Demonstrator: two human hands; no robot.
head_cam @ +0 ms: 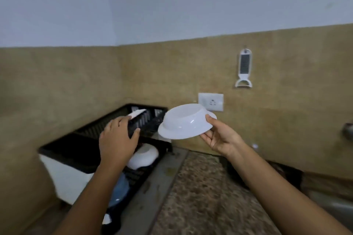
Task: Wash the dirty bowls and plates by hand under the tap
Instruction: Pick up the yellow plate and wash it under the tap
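My right hand [219, 137] holds a white bowl [185, 122] by its rim, upside down and tilted, in the air to the right of a black dish rack [80, 150]. My left hand [119, 137] reaches over the rack and grips the black upright divider [133, 127] in its middle. Inside the rack, another white bowl [143, 155] lies upside down below my left hand. A blue dish [119, 189] sits lower in the rack, partly hidden by my left forearm. A white plate edge [136, 114] stands in the far slots.
The rack stands in the corner on a speckled stone counter [194, 196]. A white wall socket [211, 102] and a hanging white peeler [244, 68] are on the tan tiled wall. A metal tap [347, 129] shows at the right edge, and the sink rim [336, 206] lies below it.
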